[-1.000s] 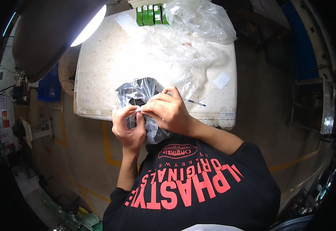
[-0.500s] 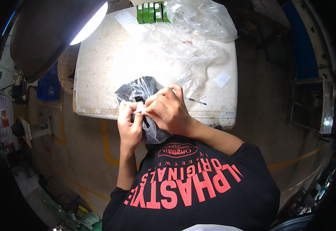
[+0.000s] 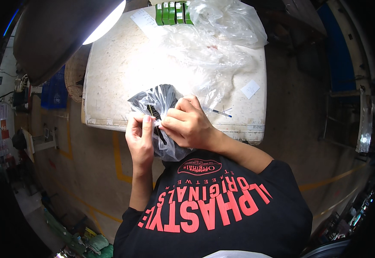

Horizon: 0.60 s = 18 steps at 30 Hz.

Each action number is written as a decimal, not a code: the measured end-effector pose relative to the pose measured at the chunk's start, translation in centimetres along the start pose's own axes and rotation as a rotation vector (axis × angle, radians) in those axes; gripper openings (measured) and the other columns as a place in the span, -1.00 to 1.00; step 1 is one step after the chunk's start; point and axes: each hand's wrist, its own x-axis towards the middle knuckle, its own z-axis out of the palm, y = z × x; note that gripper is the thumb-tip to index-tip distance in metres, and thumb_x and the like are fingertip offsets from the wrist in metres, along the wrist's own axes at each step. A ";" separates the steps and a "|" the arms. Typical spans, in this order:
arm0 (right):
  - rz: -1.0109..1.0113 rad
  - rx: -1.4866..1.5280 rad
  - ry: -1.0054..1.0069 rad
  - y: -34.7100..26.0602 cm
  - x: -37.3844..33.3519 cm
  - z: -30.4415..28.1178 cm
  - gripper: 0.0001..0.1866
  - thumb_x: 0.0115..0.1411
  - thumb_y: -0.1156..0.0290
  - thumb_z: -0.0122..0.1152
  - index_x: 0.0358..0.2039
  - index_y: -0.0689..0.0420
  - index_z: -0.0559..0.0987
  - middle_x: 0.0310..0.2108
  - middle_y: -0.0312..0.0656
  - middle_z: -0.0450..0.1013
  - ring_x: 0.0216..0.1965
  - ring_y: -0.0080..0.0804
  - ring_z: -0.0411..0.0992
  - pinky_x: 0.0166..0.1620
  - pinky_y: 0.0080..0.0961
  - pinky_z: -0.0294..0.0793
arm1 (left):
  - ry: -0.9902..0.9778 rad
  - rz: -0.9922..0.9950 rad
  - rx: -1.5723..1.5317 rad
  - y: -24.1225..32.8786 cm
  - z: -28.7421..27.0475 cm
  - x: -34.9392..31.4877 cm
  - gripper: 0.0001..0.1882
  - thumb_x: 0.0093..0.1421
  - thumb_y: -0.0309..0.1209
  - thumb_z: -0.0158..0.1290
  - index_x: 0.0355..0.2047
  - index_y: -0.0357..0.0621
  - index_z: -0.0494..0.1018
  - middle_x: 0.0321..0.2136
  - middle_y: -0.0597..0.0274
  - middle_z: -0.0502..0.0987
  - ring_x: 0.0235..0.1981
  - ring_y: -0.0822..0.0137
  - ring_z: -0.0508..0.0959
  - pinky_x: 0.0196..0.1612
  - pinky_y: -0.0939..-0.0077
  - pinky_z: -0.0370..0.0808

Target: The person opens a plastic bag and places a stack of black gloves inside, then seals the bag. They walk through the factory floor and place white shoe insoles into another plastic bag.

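A clear plastic bag [image 3: 170, 151] with dark contents lies at the table's front edge, part of it hanging over toward my shirt. Through its gathered opening shows a black ribbed piece [image 3: 154, 113]; what it belongs to I cannot make out. My left hand [image 3: 140, 139] pinches the bag's film on the left side, thumb pressed against the fingers. On the other side, my right hand [image 3: 190, 124] grips the film with curled fingers. Both sets of fingertips almost meet over the bag's middle.
Loose clear plastic bags [image 3: 221, 47] spread across the right of the white table [image 3: 110, 86]. Green packs [image 3: 172, 13] stand at its far edge. A pen [image 3: 221, 113] and a paper slip [image 3: 250, 89] lie at right. A bright lamp [image 3: 105, 23] overhangs the far left.
My left hand has shifted slightly left, away from the right, and its thumb has straightened. The bag's gathered film has spread, showing more of the black ribbed piece.
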 end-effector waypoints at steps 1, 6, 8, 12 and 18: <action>-0.016 0.026 -0.009 0.0 0.0 -0.1 -0.87 0.08 0.35 0.41 -0.40 0.01 0.60 -0.38 -0.39 0.43 -0.25 -0.35 0.38 -0.02 -0.21 0.26 | 0.020 -0.004 0.030 -0.2 -0.1 0.1 -0.89 0.46 -0.55 0.03 -0.29 -0.18 0.40 -0.33 0.36 0.47 -0.27 0.59 0.41 -0.13 0.65 0.39; 0.020 0.082 -0.050 -0.3 -0.3 -0.2 -0.88 0.06 0.39 0.40 -0.42 0.02 0.59 -0.43 -0.39 0.44 -0.30 -0.38 0.39 -0.03 -0.20 0.24 | 0.173 0.152 0.407 -1.5 -0.4 1.3 -0.85 0.41 -0.56 0.07 -0.33 -0.19 0.35 -0.43 0.41 0.33 -0.38 0.58 0.28 -0.25 0.62 0.32; 0.037 0.098 -0.078 -0.4 -0.7 -0.3 -0.88 0.05 0.38 0.40 -0.43 0.03 0.59 -0.44 -0.39 0.44 -0.31 -0.38 0.39 -0.03 -0.21 0.23 | 0.182 0.114 0.372 -2.0 -0.5 1.9 -0.84 0.41 -0.55 0.08 -0.34 -0.19 0.34 -0.44 0.42 0.30 -0.38 0.57 0.25 -0.26 0.60 0.30; 0.114 0.206 -0.109 -0.7 -1.1 -0.5 -0.88 0.10 0.36 0.37 -0.44 0.03 0.56 -0.45 -0.36 0.44 -0.31 -0.37 0.39 -0.01 -0.21 0.22 | 0.218 0.019 0.393 -1.9 -0.4 1.9 -0.83 0.41 -0.54 0.07 -0.35 -0.20 0.33 -0.45 0.43 0.28 -0.36 0.55 0.24 -0.24 0.58 0.29; 0.396 0.581 -0.077 -0.5 -0.6 -0.4 -0.87 0.25 0.44 0.19 -0.38 0.13 0.42 -0.36 -0.25 0.47 -0.35 -0.37 0.41 -0.08 -0.30 0.31 | -0.119 0.189 0.063 0.1 -0.4 -0.4 -0.83 0.52 -0.35 -0.03 -0.22 -0.15 0.33 -0.08 0.11 0.47 -0.17 0.46 0.41 0.04 0.54 0.33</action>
